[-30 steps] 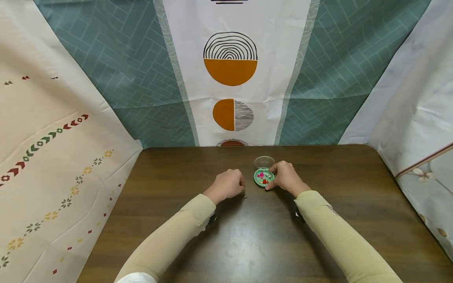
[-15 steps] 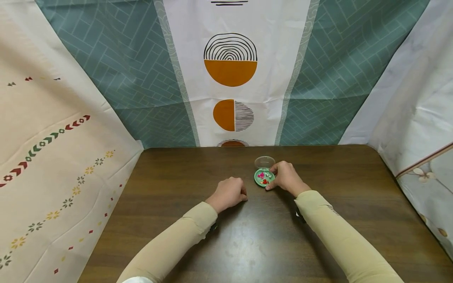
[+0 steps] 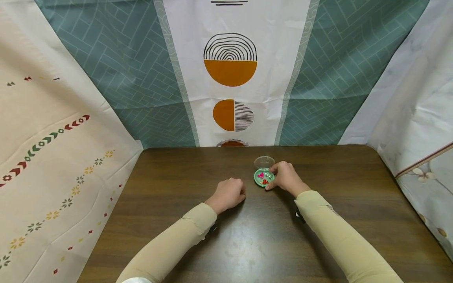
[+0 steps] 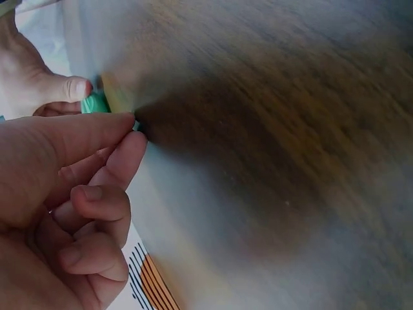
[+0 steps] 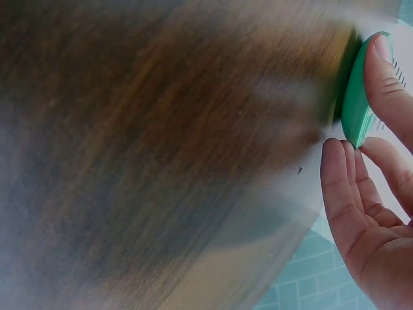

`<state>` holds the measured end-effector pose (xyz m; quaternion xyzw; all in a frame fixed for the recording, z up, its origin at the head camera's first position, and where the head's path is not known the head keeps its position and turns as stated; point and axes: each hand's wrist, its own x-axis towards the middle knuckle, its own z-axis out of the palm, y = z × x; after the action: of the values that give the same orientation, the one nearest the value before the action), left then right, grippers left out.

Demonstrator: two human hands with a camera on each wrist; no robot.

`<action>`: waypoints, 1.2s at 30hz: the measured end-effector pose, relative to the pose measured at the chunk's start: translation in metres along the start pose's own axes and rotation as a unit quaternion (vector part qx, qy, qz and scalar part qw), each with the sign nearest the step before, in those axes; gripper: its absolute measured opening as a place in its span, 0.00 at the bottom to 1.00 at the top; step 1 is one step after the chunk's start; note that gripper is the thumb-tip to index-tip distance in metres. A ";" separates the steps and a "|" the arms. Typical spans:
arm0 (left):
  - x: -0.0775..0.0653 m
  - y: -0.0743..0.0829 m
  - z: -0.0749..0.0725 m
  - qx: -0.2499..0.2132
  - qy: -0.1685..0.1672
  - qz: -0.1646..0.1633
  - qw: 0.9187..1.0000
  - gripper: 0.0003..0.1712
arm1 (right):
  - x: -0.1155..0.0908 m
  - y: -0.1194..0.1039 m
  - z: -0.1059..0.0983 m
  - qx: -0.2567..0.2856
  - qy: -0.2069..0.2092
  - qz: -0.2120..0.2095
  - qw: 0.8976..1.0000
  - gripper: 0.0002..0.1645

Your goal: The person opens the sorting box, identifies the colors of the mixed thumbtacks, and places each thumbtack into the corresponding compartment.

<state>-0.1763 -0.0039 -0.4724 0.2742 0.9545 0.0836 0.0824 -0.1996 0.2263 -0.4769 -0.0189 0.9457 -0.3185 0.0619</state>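
Observation:
A small round green case (image 3: 257, 182) stands with its clear lid (image 3: 264, 162) folded back at the rear. Pink, red and silvery small pieces (image 3: 264, 182) lie in it. My right hand (image 3: 287, 179) holds the case by its right side, thumb at the near rim and fingers farther back; the right wrist view shows the green wall (image 5: 356, 97) between them. To the left of the case, my left hand (image 3: 228, 193) is low at the tabletop. Its thumb and index fingertips pinch a tiny bluish-green piece (image 4: 137, 125), mostly hidden, while the other fingers curl loosely.
The brown wooden table (image 3: 177, 173) reaches back to a patterned cloth (image 3: 233, 114) hanging behind it. Pale cloths hang at the left (image 3: 70, 177) and right (image 3: 424, 118) sides. Light reflects off the tabletop near the front.
My left hand has moved slightly toward me, down over the tiny piece seen beside its fingers a second ago. My right hand and the case have stayed put.

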 end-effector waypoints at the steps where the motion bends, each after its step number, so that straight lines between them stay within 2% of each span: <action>1: 0.000 -0.001 0.001 0.000 0.001 -0.002 1.000 0.08 | 0.000 0.000 0.000 0.001 -0.001 0.000 1.000 0.40; 6: -0.002 -0.005 -0.001 -0.031 -0.005 -0.021 0.999 0.09 | 0.000 0.001 0.000 0.006 0.000 -0.001 1.000 0.40; 9: -0.001 -0.008 -0.003 -0.079 -0.005 -0.039 0.996 0.11 | 0.000 0.001 0.000 0.008 -0.001 0.000 1.000 0.40; 11: 0.001 -0.012 -0.004 -0.123 0.005 -0.048 0.991 0.10 | 0.000 0.001 0.000 0.008 -0.001 0.001 1.000 0.40; 15: 0.006 -0.020 -0.007 -0.228 0.028 -0.051 0.972 0.07 | 0.000 0.002 0.000 0.007 0.000 0.002 1.000 0.40; 20: 0.015 -0.028 -0.009 -0.345 0.039 -0.049 0.936 0.09 | 0.001 0.002 0.000 0.007 -0.004 0.001 1.000 0.41; 23: 0.021 -0.029 -0.010 -0.390 0.047 -0.054 0.918 0.12 | 0.001 0.002 -0.001 0.007 -0.006 0.004 1.000 0.41; 25: 0.026 -0.028 -0.011 -0.406 0.056 -0.057 0.910 0.13 | 0.001 0.002 -0.001 0.008 -0.005 0.007 1.000 0.41; 31: 0.041 -0.020 -0.012 -0.414 0.072 -0.052 0.906 0.14 | 0.001 0.002 0.000 0.009 0.006 0.001 1.000 0.40; 36: 0.054 -0.014 -0.007 -0.404 0.072 -0.058 0.910 0.12 | 0.001 0.002 0.001 0.002 0.006 -0.003 1.000 0.42</action>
<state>-0.2295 0.0126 -0.4740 0.1549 0.8568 0.4764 0.1222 -0.2009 0.2269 -0.4787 -0.0195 0.9453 -0.3209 0.0553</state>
